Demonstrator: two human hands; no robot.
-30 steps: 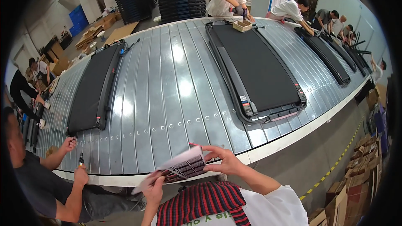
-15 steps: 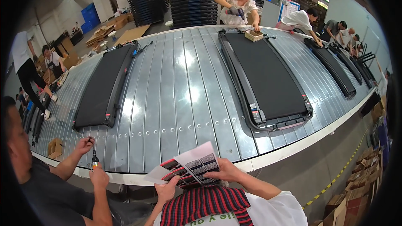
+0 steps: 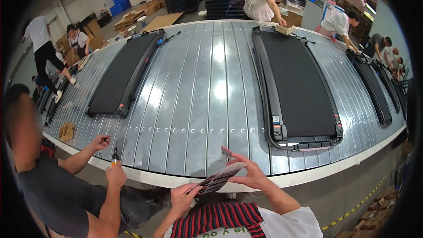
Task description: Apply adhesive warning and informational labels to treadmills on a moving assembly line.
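Note:
My left hand [image 3: 181,201] grips a sheet of printed stickers [image 3: 220,179] by its left edge, above the near edge of the table. The sheet is bent and tilted, with dark and red print. My right hand [image 3: 253,176] is at the sheet's right side, its thumb close to the paper. A small grey label [image 3: 226,151] is at its raised index fingertip. Beyond my hands, a black walking-pad treadmill [image 3: 297,83] lies on the slatted metal table [image 3: 198,105], farther to the right. Another treadmill [image 3: 123,75] lies farther left.
At my left a co-worker [image 3: 61,194] holds an electric screwdriver [image 3: 115,158]. Across the table another person [image 3: 260,2] reaches to a small box [image 3: 284,29] on the treadmill's far end. A wooden box [image 3: 67,131] stands at the left. Cardboard [image 3: 374,213] is stacked at the lower right.
My right hand has moved up from the sheet, with a small label now at its fingertip. The sheet has bent and tilted. The view has shifted, and the far person stands more upright.

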